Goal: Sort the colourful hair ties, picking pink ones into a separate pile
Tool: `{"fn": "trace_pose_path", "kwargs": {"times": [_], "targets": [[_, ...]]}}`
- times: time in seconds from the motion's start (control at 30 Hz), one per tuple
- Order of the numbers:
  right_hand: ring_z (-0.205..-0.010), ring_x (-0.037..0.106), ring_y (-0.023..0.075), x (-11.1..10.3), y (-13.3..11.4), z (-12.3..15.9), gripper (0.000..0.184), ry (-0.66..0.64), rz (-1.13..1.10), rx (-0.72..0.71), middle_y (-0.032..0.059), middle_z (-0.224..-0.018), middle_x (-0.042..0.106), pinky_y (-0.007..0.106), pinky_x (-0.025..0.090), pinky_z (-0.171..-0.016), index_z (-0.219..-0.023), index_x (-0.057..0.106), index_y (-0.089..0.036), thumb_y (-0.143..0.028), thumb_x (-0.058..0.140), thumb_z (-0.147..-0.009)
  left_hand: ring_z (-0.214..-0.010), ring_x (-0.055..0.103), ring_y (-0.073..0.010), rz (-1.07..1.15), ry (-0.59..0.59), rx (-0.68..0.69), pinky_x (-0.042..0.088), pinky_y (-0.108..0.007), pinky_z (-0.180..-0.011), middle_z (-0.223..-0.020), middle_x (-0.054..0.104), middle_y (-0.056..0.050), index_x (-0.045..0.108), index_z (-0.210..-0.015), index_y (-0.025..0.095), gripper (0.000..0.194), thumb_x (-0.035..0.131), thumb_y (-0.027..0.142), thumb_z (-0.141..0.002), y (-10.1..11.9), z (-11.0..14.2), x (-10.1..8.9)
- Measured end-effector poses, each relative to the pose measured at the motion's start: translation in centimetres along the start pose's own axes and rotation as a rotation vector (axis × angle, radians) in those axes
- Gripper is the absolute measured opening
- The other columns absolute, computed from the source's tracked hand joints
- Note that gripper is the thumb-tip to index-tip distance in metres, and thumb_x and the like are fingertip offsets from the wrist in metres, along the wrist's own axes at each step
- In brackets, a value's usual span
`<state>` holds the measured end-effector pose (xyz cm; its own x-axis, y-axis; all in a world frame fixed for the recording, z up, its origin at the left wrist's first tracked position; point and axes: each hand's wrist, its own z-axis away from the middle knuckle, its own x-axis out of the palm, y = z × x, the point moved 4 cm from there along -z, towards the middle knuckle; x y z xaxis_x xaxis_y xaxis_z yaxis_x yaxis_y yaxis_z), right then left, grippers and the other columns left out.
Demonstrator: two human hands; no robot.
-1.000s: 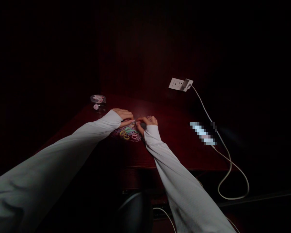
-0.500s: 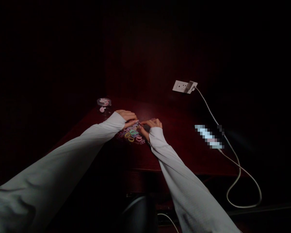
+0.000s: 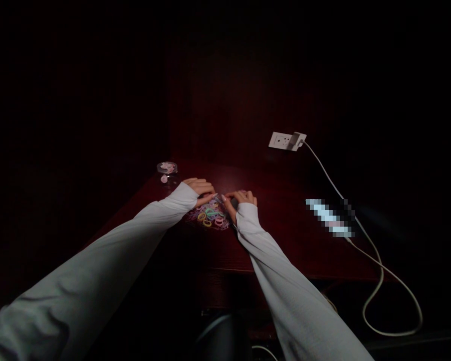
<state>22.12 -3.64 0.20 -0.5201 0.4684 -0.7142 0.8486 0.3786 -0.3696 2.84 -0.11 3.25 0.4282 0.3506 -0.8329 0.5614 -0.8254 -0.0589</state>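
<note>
A small heap of coloured rubber bands [image 3: 211, 217] lies on a dark red wooden table [image 3: 285, 240]. My left hand [image 3: 200, 189] rests at the heap's far left edge with its fingers curled and its fingertips down among the bands. My right hand [image 3: 240, 199] sits at the heap's right edge, fingers bent and pinched toward the left hand. The fingertips of both hands almost meet over the bands. What they pinch is too small and dim to name. Both arms wear long pale sleeves.
A small clear jar [image 3: 167, 172] with pink bits stands at the table's far left corner. A white wall socket [image 3: 281, 141] holds a charger whose white cable [image 3: 376, 260] loops off the right edge. A blurred flat object [image 3: 328, 218] lies on the right.
The view has shifted, so everything sits lower and further right in the picture. Both hands stay at the heap of bands with their fingertips close together.
</note>
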Motion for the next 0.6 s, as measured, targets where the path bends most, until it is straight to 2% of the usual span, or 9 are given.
{"fn": "trace_pose_path", "kwargs": {"times": [0.2,0.3,0.47,0.6], "targets": [[-0.106,0.056,0.0283,0.0,-0.4,0.1,0.03,-0.026,0.053,-0.084,0.0068,-0.105,0.078,0.041,0.034,-0.095,-0.1,0.083,-0.028,-0.047,0.062,-0.106,-0.082,0.062,-0.018,0.004,0.008,-0.03,0.039,-0.03,-0.076,-0.078,0.069,-0.001,0.074,-0.094,0.021,0.038,0.046,0.04,-0.11,-1.0,-0.4,2.3],[-0.105,0.056,0.0276,-0.1,-0.4,0.2,0.031,-0.01,0.049,-0.094,0.0066,-0.107,0.077,0.04,0.035,-0.093,-0.101,0.084,-0.027,-0.046,0.06,-0.108,-0.083,0.063,-0.0184,0.004,-0.009,-0.043,0.039,-0.031,-0.077,-0.08,0.071,-0.002,0.074,-0.094,0.021,0.036,0.048,0.041,-0.109,-1.5,-0.5,3.1],[-0.105,0.057,0.0278,-0.2,-0.1,0.2,0.031,0.023,0.015,-0.053,0.0058,-0.102,0.077,0.04,0.035,-0.093,-0.1,0.084,-0.028,-0.05,0.063,-0.105,-0.087,0.065,-0.0188,0.04,-0.021,-0.036,0.042,-0.031,-0.08,-0.085,0.073,-0.002,0.074,-0.096,0.021,0.036,0.048,0.041,-0.109,-1.5,-0.6,2.7],[-0.105,0.057,0.0271,-0.1,-0.2,0.2,0.026,0.006,-0.001,-0.071,0.0056,-0.105,0.077,0.04,0.036,-0.095,-0.098,0.084,-0.028,-0.043,0.064,-0.105,-0.089,0.065,-0.0192,0.073,-0.055,-0.026,0.043,-0.031,-0.083,-0.089,0.075,-0.003,0.075,-0.098,0.021,0.033,0.049,0.039,-0.109,-1.1,-0.7,2.4]]}}
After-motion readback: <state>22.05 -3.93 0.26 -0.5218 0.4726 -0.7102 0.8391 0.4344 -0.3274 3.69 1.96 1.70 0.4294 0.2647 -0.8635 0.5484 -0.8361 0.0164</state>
